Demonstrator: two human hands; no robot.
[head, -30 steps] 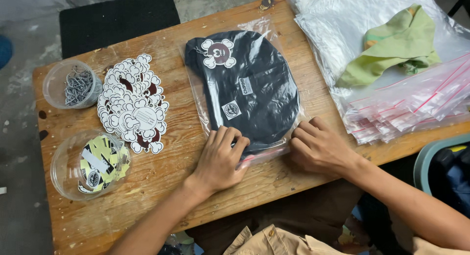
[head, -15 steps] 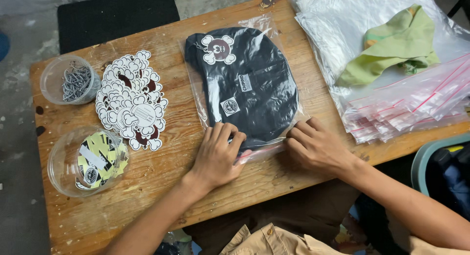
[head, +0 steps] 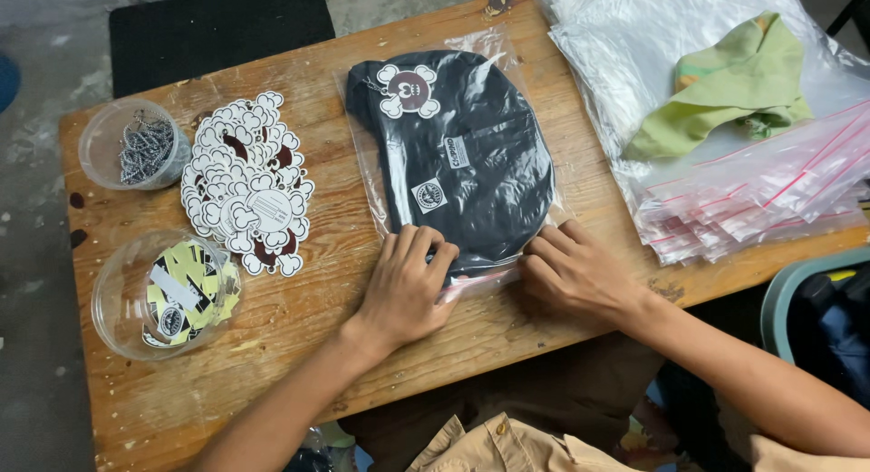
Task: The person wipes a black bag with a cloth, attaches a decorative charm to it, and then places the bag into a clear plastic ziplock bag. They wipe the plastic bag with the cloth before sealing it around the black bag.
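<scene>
1. Head view: we see the clear plastic zip bag holding a black fabic cap (head: 462, 155) at 12 o'clock on the worn wooden table (head: 299, 318). It likely handles light, soft and slippery, best taken by its near edge.
2. Our left hand (head: 406, 286) and right hand (head: 573, 274) press flat, fingers extended, on that edge, grasping nothing.
3. We count one bagged cap, two round clear plastic tubs (head: 127, 146), one pile of white cloud-shaped tags (head: 245, 196) at 9 o'clock, and one stack of red-striped zip bags (head: 752, 200) at 3 o'clock.

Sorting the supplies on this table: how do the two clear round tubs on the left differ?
The far tub holds a tangle of small grey metal chains; the near tub holds flat yellow, black and white tags. The near tub looks wider than the far tub. The far tub sits by the table's back corner, beside the pile of white cloud-shaped cutouts; the near tub sits below that pile, closer to the left hand. Both are clear, round and lidless.
</scene>
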